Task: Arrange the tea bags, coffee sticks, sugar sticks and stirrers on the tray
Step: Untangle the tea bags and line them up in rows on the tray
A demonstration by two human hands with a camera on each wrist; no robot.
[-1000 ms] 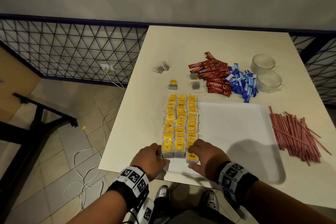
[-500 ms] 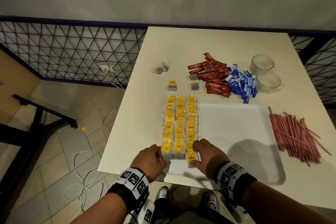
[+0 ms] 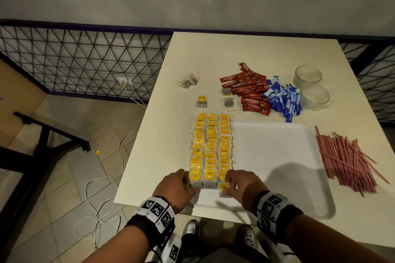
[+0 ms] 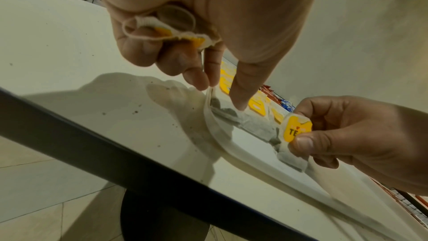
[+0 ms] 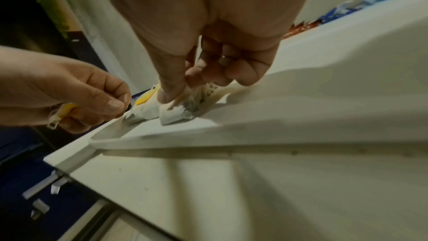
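Note:
Three columns of yellow-tagged tea bags (image 3: 210, 149) lie along the left side of the white tray (image 3: 277, 156). My right hand (image 3: 226, 188) pinches one tea bag (image 4: 296, 129) with a "TEA" tag at the near end of the right column, low over the tray (image 5: 254, 116). My left hand (image 3: 188, 186) is at the near end of the left column. It holds spare tea bags (image 4: 171, 32) in its curled fingers, and its index finger (image 4: 238, 98) touches a bag beside the tray rim. Red coffee sticks (image 3: 248, 92), blue sugar sticks (image 3: 282, 98) and pink stirrers (image 3: 346, 160) lie on the table.
Loose tea bags (image 3: 189, 80) lie on the table beyond the tray. Two glass cups (image 3: 307, 77) stand at the back right. The table's near edge (image 3: 162, 205) runs just under my hands, with floor and cables to the left.
The right hand has eased its tea bag slightly nearer at the end of the right column. The left hand has hardly moved.

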